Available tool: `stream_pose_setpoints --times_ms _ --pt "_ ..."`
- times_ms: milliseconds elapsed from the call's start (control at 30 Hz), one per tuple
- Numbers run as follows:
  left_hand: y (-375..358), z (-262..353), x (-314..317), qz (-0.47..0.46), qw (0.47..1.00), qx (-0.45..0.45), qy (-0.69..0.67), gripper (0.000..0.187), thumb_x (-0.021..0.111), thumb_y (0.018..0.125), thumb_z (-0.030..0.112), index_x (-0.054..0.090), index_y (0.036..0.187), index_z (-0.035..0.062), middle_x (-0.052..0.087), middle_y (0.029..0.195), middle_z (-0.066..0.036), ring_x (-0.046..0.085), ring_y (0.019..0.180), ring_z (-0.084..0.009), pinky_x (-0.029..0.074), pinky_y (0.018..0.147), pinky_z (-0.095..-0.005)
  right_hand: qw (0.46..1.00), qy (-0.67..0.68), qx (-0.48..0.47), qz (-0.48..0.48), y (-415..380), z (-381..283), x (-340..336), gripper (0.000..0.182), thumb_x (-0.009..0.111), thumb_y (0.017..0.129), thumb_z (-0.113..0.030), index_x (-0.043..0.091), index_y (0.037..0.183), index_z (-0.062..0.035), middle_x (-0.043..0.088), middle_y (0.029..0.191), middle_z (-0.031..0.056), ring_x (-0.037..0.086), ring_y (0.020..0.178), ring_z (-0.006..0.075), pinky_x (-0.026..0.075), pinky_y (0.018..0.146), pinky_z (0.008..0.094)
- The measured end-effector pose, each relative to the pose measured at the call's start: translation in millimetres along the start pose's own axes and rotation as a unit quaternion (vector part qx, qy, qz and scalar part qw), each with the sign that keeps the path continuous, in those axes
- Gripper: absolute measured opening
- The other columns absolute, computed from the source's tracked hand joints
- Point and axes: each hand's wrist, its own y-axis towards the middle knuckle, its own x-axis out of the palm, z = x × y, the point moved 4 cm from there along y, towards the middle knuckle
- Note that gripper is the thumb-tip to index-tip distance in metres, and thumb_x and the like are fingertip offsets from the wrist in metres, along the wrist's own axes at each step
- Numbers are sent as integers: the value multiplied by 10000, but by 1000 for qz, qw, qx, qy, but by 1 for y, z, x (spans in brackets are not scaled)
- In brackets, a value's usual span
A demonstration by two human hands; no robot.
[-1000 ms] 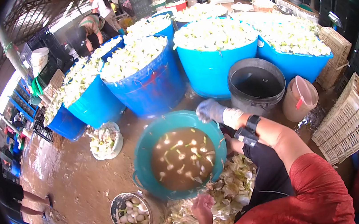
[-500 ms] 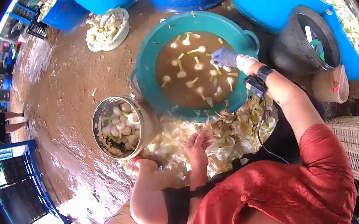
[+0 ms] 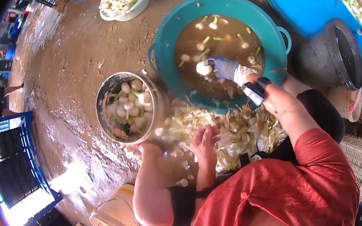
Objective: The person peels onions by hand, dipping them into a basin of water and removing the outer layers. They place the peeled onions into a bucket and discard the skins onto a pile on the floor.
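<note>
Over the brown water in a teal tub point(image 3: 169, 76), my right hand point(image 3: 225, 68), in a bluish glove, is closed on a white bulb point(image 3: 204, 68). Several bulbs with green stems float in the water around it. My left hand point(image 3: 205, 140) is bare and hovers above a heap of pale peelings point(image 3: 243, 139); its fingers are partly curled and apart, with nothing seen between them. A bucket point(image 3: 158, 104) of white bulbs point(image 3: 133, 107) stands left of the tub.
A bowl point(image 3: 143, 4) of peelings lies beyond on the wet floor. A dark bucket point(image 3: 319, 57) and a large blue bin point(image 3: 298, 3) stand at the right. Crates point(image 3: 360, 152) are at lower right, a lidded bucket point(image 3: 113, 220) at lower left.
My right hand has moved left across the tub and now has a bulb at its fingertips. The view has shifted, with the tub appearing farther right and higher. My left hand remains over the peelings.
</note>
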Motion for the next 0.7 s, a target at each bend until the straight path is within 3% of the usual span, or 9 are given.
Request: stream_pose_setpoints --times_ms 33,100,200,267,333,400,533,600,700 --pt "-2 5 2 6 1000 19 7 215 596 865 171 588 993 -1 632 875 -109 625 735 -180 510 621 -272 1000 0 2 -4 -12 3 15 401 556 857 -343 572 1101 -25 639 931 179 629 793 288 509 696 351" --pt "-5 10 1 5 998 69 -2 339 611 855 182 530 1118 -16 615 949 -120 608 798 -177 501 668 -276 957 165 98 -218 -41 16 60 383 530 870 -355 568 1084 -40 642 912 158 631 716 245 519 601 334" --pt "-10 25 4 1 991 135 24 505 632 840 191 437 1251 -29 571 1083 -136 561 922 -172 464 770 -280 990 -19 29 -137 -99 21 101 408 495 900 -397 542 1123 -58 636 926 116 625 767 223 527 596 310" --pt "-16 30 10 -56 983 174 4 503 605 859 151 403 1282 -32 537 1155 -147 520 1024 -168 438 861 -303 995 -70 7 -69 -121 37 118 385 463 909 -417 565 1055 -77 648 821 129 633 580 199 519 517 303" --pt "-23 36 17 -120 966 228 -6 465 593 868 133 422 1260 -49 561 1116 -140 543 993 -172 452 858 -314 981 -170 -31 -93 -143 43 134 421 431 936 -396 518 1171 -57 614 981 81 627 749 144 523 612 284" --pt "-28 34 13 -126 965 230 1 436 593 867 153 454 1233 -38 583 1067 -116 565 937 -159 468 824 -288 951 -273 -68 -128 -165 40 148 425 423 943 -381 504 1193 -47 612 966 77 613 788 130 518 659 286" --pt "-41 31 15 -151 966 207 -23 359 605 855 146 522 1156 -31 611 990 -87 602 865 -160 512 771 -290 893 -447 -48 8 -175 46 142 410 496 910 -346 530 1166 -27 626 976 140 620 864 233 486 764 336" --pt "-45 29 13 -142 967 209 -20 354 608 841 98 512 1153 -39 615 961 -96 613 843 -167 541 717 -298 772 -566 -287 20 -189 41 156 386 571 865 -289 539 1151 -32 634 945 162 624 866 293 488 754 360" --pt "-52 29 10 -126 958 255 24 396 600 824 45 475 1185 -61 619 915 -110 622 749 -152 553 610 -272 698 -614 -349 123 -209 43 165 324 625 813 -243 594 1070 -47 638 891 169 623 819 323 492 724 375"
